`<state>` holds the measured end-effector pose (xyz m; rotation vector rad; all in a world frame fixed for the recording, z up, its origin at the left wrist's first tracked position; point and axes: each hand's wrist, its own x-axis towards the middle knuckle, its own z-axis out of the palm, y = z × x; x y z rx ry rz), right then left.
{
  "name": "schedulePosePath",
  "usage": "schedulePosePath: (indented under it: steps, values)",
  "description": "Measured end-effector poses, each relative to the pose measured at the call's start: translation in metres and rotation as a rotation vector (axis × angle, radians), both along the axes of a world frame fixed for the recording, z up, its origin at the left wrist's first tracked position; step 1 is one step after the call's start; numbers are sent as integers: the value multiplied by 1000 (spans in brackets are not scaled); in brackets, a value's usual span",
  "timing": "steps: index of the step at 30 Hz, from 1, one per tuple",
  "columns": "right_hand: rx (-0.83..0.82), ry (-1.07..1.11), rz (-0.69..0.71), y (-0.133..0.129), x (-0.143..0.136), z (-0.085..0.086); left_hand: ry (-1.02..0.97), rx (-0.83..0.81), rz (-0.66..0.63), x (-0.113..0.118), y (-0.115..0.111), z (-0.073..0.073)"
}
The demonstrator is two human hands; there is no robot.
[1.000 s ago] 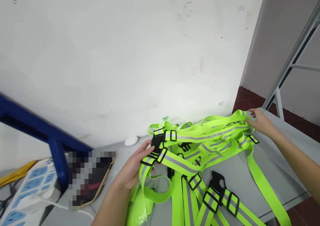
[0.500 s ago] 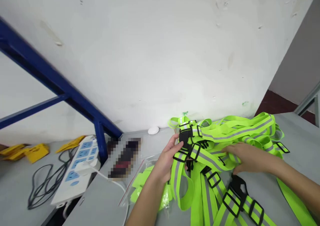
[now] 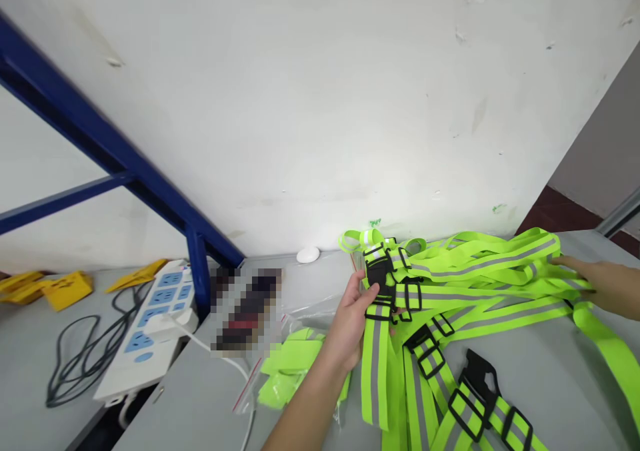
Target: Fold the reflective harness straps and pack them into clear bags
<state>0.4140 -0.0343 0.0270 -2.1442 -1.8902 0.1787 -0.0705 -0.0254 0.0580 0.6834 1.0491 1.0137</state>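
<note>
My left hand [image 3: 353, 314] is closed around a black plastic buckle [image 3: 381, 272] on neon-yellow reflective straps, thumb on its front. From that buckle a strap with a grey stripe [image 3: 376, 371] hangs down. Out to the right, my right hand [image 3: 593, 279] grips the neon straps [image 3: 480, 296], which run taut between the two hands; its fingertips are partly hidden among them. More straps lie bunched against the wall behind. Nearer me, a loose black buckle [image 3: 479, 376] and a strap slider [image 3: 467, 411] rest on the table.
A clear zip bag with folded neon straps [image 3: 293, 358] lies left of my left forearm. Further left are a white power strip [image 3: 155, 324], dark cable [image 3: 83, 351], yellow pieces [image 3: 67, 290] and a blue metal frame [image 3: 199, 264]. A white oval object [image 3: 308, 254] sits by the wall [image 3: 320, 118].
My right hand has moved right, drawing the straps out straight from the left hand's buckle. My left hand keeps its hold, and the strap under it now hangs straighter.
</note>
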Motion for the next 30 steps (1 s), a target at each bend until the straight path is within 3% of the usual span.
schedulePosePath:
  steps: [3, 6, 8, 11, 14, 16, 20, 23, 27, 30]
  values:
    - [-134, -231, -81, -6, 16, 2, 25, -10, 7, -1, 2, -2]
    - [53, -373, -109, -20, 12, 10, 63, 0, 32, -3, 5, -2]
    - [220, -341, -155, -28, 8, 16, 85, 12, 40, -4, 6, -2]
    - [343, -200, -278, -33, 8, 20, 118, 9, 42, -3, 8, -1]
    - [304, -96, -366, -29, 15, 19, 166, -9, 52, 0, 8, 2]
    - [180, 5, -366, -28, 14, 16, 196, -20, 48, 3, 9, 3]
    - [-148, 294, -217, -34, -11, 6, 253, -36, 58, 4, 11, 3]
    - [-276, 680, -121, -42, -41, -3, 267, -22, 64, 2, 13, -1]
    - [-194, 826, -188, -45, -66, -11, 179, -30, 46, -2, 15, -7]
    - [-86, 1022, -262, -37, -67, -9, 102, -59, 66, -3, 17, -7]
